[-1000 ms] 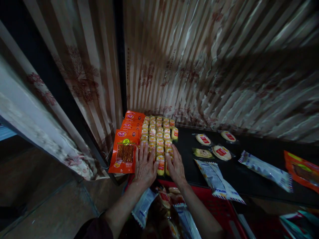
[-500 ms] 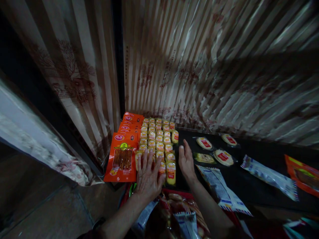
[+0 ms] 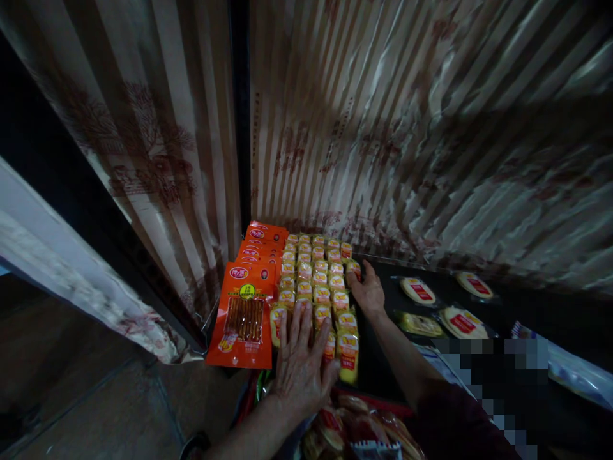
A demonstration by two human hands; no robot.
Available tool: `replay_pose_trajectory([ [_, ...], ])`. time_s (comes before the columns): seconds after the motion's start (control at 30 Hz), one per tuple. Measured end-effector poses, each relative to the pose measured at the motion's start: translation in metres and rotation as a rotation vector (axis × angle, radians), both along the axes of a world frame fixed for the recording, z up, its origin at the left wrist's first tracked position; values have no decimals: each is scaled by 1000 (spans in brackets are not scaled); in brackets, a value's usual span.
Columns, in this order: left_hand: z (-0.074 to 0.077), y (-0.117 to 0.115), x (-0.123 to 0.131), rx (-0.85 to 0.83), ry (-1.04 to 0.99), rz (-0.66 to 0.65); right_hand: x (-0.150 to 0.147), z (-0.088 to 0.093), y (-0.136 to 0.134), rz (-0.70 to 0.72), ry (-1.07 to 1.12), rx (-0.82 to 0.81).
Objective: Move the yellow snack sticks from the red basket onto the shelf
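Observation:
Several small yellow snack packets [image 3: 316,281] lie in neat rows on a dark shelf [image 3: 383,358]. My left hand [image 3: 301,367] rests flat on the nearest packets, fingers spread. My right hand [image 3: 368,289] reaches farther back along the right side of the rows; its fingers touch a packet [image 3: 353,267] at the edge, slightly curled. A stack of orange snack bags [image 3: 246,306] lies just left of the rows.
Round flat packs with red labels [image 3: 417,291] lie to the right on the shelf. A white wrapper [image 3: 575,374] sits at the far right. Snack packs [image 3: 354,428] fill a container below my arms. Striped curtains [image 3: 383,128] hang behind and to the left.
My right hand has moved from the near packets to the far right side of the rows. My left hand stays flat on the near packets. The view has shifted slightly.

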State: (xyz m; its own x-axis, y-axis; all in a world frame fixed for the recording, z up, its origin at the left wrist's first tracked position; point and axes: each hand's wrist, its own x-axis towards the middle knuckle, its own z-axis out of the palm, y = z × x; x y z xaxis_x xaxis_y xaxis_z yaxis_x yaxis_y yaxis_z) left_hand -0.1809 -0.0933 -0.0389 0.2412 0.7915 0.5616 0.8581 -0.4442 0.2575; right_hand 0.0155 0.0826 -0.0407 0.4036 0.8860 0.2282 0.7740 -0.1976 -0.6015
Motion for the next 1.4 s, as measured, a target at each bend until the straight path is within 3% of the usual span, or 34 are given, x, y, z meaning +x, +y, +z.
replay_pose_trajectory([
  [0.37, -3, 3, -2, 19, 26, 26, 10, -30, 5, 11, 13, 213],
  [0.57, -4, 1, 0, 20, 29, 10, 11, -25, 5, 26, 122, 339],
  [0.7, -6, 1, 0, 11, 20, 5, 9, -17, 18, 63, 171, 395],
  [0.97, -5, 4, -1, 28, 28, 21, 12, -22, 53, 18, 170, 329],
  [1.4, -6, 5, 0, 41, 39, 25, 4, -23, 60, 31, 160, 215],
])
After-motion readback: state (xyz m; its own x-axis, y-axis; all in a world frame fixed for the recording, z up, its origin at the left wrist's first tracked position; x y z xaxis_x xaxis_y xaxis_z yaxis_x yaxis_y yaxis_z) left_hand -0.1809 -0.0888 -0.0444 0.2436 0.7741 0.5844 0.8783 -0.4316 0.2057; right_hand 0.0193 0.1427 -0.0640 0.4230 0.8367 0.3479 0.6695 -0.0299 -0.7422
